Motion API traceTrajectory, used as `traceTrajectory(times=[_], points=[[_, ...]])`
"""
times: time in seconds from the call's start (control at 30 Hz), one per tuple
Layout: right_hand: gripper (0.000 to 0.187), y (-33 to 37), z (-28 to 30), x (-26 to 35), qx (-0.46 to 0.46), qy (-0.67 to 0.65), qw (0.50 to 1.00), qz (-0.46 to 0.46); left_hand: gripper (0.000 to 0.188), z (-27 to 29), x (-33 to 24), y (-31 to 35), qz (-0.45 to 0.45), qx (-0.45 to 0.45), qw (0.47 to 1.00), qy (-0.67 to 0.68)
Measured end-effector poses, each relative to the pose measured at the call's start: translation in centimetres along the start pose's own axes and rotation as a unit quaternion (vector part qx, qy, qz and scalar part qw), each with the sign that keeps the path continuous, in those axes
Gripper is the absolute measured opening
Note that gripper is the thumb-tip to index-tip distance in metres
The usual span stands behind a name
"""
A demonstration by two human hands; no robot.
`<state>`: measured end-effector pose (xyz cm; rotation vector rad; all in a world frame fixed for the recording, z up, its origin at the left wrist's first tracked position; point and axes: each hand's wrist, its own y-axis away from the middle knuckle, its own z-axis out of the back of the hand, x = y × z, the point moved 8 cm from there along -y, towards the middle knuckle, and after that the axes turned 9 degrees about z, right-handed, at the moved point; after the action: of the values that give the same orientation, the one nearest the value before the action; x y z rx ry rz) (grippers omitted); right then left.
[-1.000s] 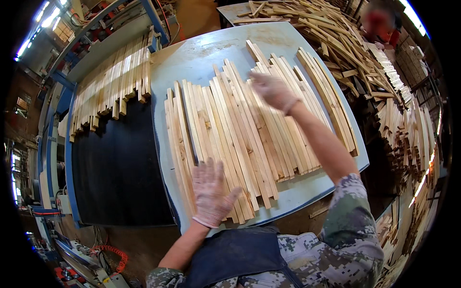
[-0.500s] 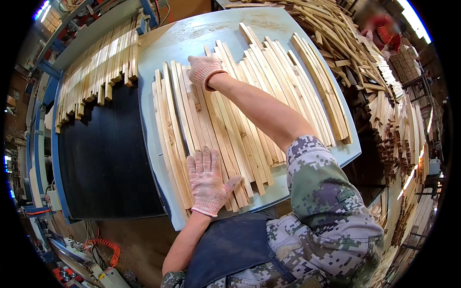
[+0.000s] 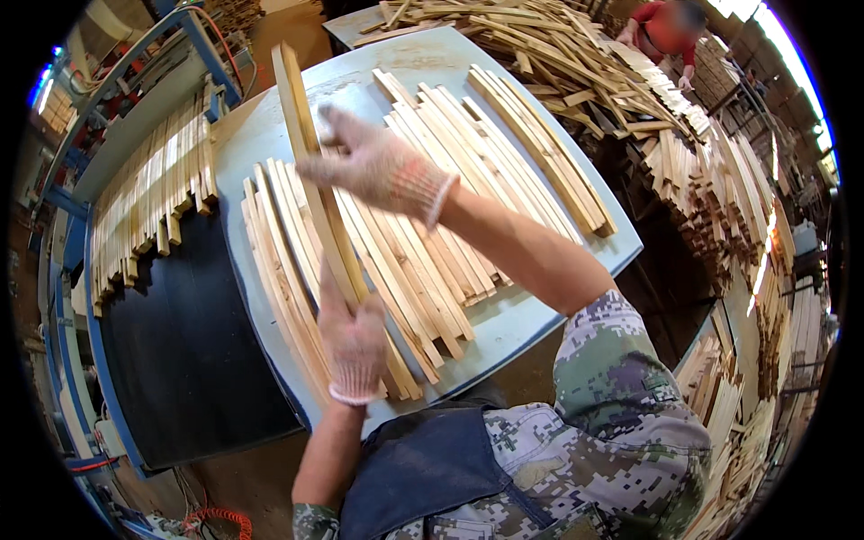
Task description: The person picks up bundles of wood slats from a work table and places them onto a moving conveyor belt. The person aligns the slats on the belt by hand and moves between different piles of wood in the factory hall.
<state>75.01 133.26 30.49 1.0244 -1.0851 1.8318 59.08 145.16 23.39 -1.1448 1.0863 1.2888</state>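
Note:
One wooden strip (image 3: 310,180) is raised off the rest, its far end tilted up over the table's far left. Low on the strip, near its closer end, my left hand (image 3: 353,346) in a pale knit glove is closed around it, thumb on the right side. Farther up, my gloved right hand (image 3: 387,171) is at the strip's right side. Its fingers are stretched and apart, and the thumb lies across the strip's face. Under both hands, rows of similar strips (image 3: 405,261) lie side by side on the light blue table (image 3: 261,117).
To the left, a black belt surface (image 3: 189,333) carries a row of strips (image 3: 148,198) in a blue-framed machine (image 3: 101,360). Loose wood is heaped (image 3: 540,54) behind the table. Stacked strips (image 3: 711,207) stand at right. A person in red (image 3: 666,31) is at the far right.
A strip has come up off the row, and my left hand has closed on it. My right hand has opened from its closed pose at the strips' far ends. The view has shifted.

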Motion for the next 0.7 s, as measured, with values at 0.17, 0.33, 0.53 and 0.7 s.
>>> traceTrajectory(times=[0.17,0.33,0.53,0.7], points=[[0.066,7.1,2.7,0.2,-0.059,-0.015,0.993,-0.106,0.075,-5.2,-4.6,-2.6,-0.069,0.164,0.979,-0.102],[0.029,11.2,17.7,-5.2,-0.189,-0.102,0.967,-0.139,0.080,0.5,-2.4,-5.0,-0.043,0.084,0.985,-0.147],[0.039,17.8,37.5,-12.2,-0.251,0.516,0.767,-0.287,0.068,17.8,10.6,-5.2,0.067,-0.161,0.946,-0.272],[0.033,21.2,42.2,-23.4,-0.150,0.545,0.712,-0.416,0.072,18.4,16.2,-2.5,0.151,-0.126,0.970,-0.140]])
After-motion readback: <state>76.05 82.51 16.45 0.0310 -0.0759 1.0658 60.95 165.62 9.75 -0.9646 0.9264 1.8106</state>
